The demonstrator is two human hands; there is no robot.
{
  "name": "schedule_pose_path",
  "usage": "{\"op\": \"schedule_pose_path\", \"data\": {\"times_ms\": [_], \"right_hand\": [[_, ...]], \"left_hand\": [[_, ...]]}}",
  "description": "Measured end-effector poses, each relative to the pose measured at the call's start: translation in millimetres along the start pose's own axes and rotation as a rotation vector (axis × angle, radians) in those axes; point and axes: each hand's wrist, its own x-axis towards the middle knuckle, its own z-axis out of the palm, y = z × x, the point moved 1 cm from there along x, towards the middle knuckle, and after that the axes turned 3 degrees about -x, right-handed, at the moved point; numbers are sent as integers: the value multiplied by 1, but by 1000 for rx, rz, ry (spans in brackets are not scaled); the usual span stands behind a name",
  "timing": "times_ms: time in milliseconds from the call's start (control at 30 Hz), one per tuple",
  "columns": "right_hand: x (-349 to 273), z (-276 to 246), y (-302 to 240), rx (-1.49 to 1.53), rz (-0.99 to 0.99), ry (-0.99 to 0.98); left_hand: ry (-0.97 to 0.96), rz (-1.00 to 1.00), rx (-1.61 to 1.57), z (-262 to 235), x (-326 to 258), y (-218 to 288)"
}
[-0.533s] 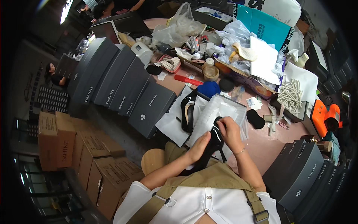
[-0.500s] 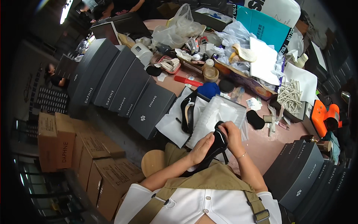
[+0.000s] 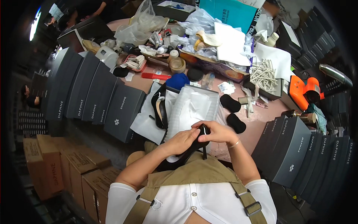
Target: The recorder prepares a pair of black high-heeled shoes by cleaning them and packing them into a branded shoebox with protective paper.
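A glossy black high-heeled shoe point(image 3: 191, 151) is held low over my lap, its thin heel pointing down on the right. My left hand point(image 3: 182, 141) is closed round its side. My right hand point(image 3: 220, 133) grips the heel end, thumb and fingers pressed on it. The matching black shoe point(image 3: 161, 108) lies on white paper left of an open box lined with white tissue point(image 3: 194, 106). Right of that box, two black hourglass-shaped pads point(image 3: 230, 103) rest on the pink table.
Dark grey shoe boxes point(image 3: 125, 108) stand in rows at left, with more boxes point(image 3: 294, 149) at right. Behind are a red strip point(image 3: 154, 76), tape roll point(image 3: 177, 65), blue cloth point(image 3: 177, 80), box of white sticks point(image 3: 264, 74) and orange tool point(image 3: 298, 93). Brown cartons point(image 3: 80, 160) stand lower left.
A second black pad now lies on the table near the first. My right hand has shifted its grip on the shoe's heel end. The whole view has turned slightly to the right.
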Motion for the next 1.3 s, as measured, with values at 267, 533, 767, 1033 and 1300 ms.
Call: {"op": "schedule_pose_path", "data": {"times_ms": [267,533,767,1033,1300], "right_hand": [[-55,-24,35,213,-80,106],[-139,-23,97,1093,-288,728],[-103,-10,127,1603,-540,556],[-64,-11,129,1665,-677,235],[-80,3,111,1394,-576,308]], "left_hand": [[306,126,180,-69,27,5],[47,-183,107,-34,177,-43],[-259,-121,-282,-40,97,-36],[645,78,129,-164,-57,8],[700,206,480,-105,-29,42]]}}
